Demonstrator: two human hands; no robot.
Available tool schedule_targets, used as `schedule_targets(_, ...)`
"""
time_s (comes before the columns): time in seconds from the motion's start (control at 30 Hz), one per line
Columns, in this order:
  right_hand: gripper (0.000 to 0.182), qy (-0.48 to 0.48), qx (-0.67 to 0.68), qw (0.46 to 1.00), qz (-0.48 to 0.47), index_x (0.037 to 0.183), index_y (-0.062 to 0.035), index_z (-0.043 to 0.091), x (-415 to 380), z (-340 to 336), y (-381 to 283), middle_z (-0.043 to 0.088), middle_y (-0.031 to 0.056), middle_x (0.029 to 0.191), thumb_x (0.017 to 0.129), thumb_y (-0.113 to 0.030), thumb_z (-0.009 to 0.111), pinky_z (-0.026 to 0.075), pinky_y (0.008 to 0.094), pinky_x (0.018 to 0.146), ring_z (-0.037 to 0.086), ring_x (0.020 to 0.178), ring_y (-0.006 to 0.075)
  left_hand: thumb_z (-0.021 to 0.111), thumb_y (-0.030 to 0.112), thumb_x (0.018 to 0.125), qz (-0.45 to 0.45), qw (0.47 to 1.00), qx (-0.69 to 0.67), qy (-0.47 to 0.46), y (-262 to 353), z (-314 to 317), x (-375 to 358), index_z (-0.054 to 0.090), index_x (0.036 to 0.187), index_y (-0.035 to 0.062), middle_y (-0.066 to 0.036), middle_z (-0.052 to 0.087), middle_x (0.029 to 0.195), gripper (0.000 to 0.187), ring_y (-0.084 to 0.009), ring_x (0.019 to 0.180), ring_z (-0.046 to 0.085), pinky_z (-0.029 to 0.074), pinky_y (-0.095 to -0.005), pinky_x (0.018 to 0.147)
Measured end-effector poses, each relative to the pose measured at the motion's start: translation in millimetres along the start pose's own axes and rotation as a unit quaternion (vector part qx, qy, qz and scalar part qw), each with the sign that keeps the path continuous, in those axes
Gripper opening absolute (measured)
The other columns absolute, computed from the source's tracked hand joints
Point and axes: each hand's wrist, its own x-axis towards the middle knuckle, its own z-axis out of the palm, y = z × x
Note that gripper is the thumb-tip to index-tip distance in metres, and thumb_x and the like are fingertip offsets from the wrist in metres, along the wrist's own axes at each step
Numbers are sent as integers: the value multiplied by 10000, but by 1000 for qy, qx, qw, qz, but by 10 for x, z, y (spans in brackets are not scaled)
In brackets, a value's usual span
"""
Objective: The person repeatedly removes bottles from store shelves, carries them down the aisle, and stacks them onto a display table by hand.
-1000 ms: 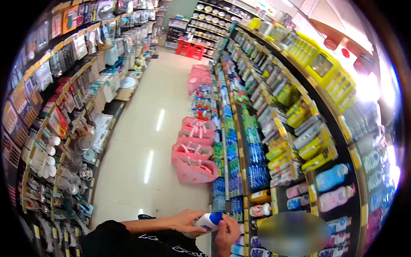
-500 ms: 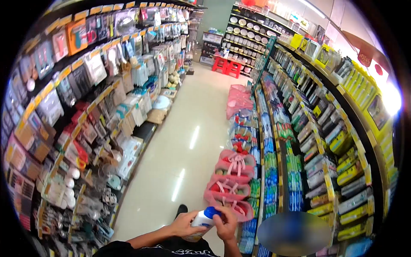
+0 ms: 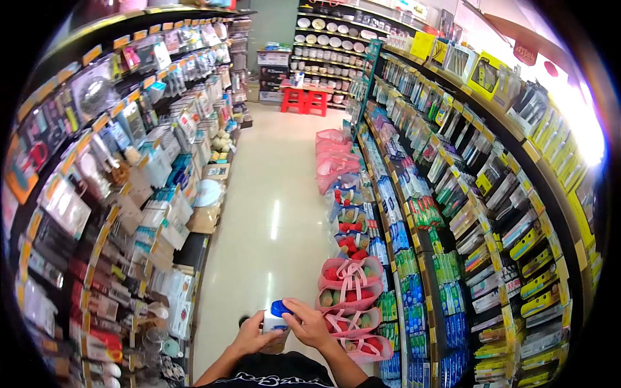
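Observation:
Low in the head view, a white bottle with a blue cap is held in front of the person's dark shirt. My left hand is closed round the bottle's body from the left side. On the right, my right hand is closed over the cap and the upper side of the bottle, its fingertips against the blue cap. The lower part of the bottle is partly hidden by the hands.
Packaged goods hang on the left shelf. Toothpaste and toothbrushes fill the right shelf. Pink bags stand on the floor along the right shelf. Red stools and a rack of bowls are at the aisle's far end.
The view has shifted, so the aisle and shelves appear further left and the hands lie further left. Both hands still hold the bottle, which looks more upright.

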Motion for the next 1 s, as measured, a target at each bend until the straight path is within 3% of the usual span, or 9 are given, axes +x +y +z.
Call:
schedule_targets(0.1, 282, 5, -14, 1000, 4, 1123, 18, 629, 598, 216, 338, 652, 186, 1103, 887, -134, 645, 539, 294, 683, 666, 821, 249, 765, 323, 802, -35, 998, -51, -9, -370, -271, 573, 507, 1200, -27, -158, 673, 995, 590, -237, 909, 676, 539, -351, 811)
schedule_targets(0.2, 278, -7, -85, 996, -32, 1114, -9, 633, 1252, 422, 791, 654, 176, 1031, 889, -172, 646, 551, 353, 708, 668, 853, 307, 777, 290, 785, -48, 994, -93, -24, -536, -709, 1257, 523, 1177, -16, -157, 676, 990, 558, -242, 890, 678, 542, -359, 787)
schedule_targets(0.3, 265, -14, -110, 994, -17, 1099, -21, 639, 2027, 543, 1096, 659, 152, 1007, 883, -175, 652, 548, 361, 691, 665, 829, 302, 793, 284, 762, -55, 998, -15, -37, -471, -1274, 1999, 545, 1148, -11, -150, 682, 967, 546, -239, 868, 679, 542, -359, 769)
schedule_targets(0.43, 246, -12, -161, 987, -2, 1056, -31, 646, 3029, 466, 1353, 680, 142, 955, 881, -203, 655, 544, 367, 691, 670, 811, 306, 757, 383, 772, 35, 991, 87, -100, -322, -1969, 3114, 566, 1153, 18, -195, 677, 927, 562, -327, 854, 682, 537, -386, 740)
schedule_targets(0.47, 254, -30, -187, 982, 21, 1031, -1, 651, 3247, 387, 1388, 679, 168, 963, 879, -204, 661, 539, 368, 725, 670, 828, 317, 698, 450, 806, 56, 982, 123, -130, -233, -2112, 3387, 554, 1185, 56, -203, 668, 953, 565, -371, 859, 666, 531, -410, 737)
schedule_targets(0.57, 250, -16, -243, 970, 24, 1013, -8, 659, 3783, 227, 1628, 686, 160, 930, 870, -212, 669, 539, 376, 710, 671, 820, 323, 661, 474, 828, 120, 957, 200, -171, 125, -2433, 4110, 535, 1217, 82, -183, 669, 975, 566, -379, 853, 661, 528, -429, 745)
schedule_targets(0.7, 233, -24, -275, 960, 41, 1072, -38, 623, 4433, 143, 2020, 672, 154, 932, 913, -207, 598, 532, 393, 704, 662, 812, 324, 613, 503, 848, 142, 943, 215, -210, 222, -2707, 4956, 521, 1241, 116, -177, 665, 996, 560, -389, 859, 650, 526, -443, 744)
schedule_targets(1.0, 244, -19, -226, 972, 67, 1131, -42, 596, 6246, -56, 3536, 665, 178, 970, 935, -180, 548, 525, 423, 677, 654, 799, 359, 633, 521, 825, 107, 961, 221, -125, 17, -2988, 7032, 523, 1239, 109, -214, 673, 927, 595, -410, 839, 651, 524, -461, 732)
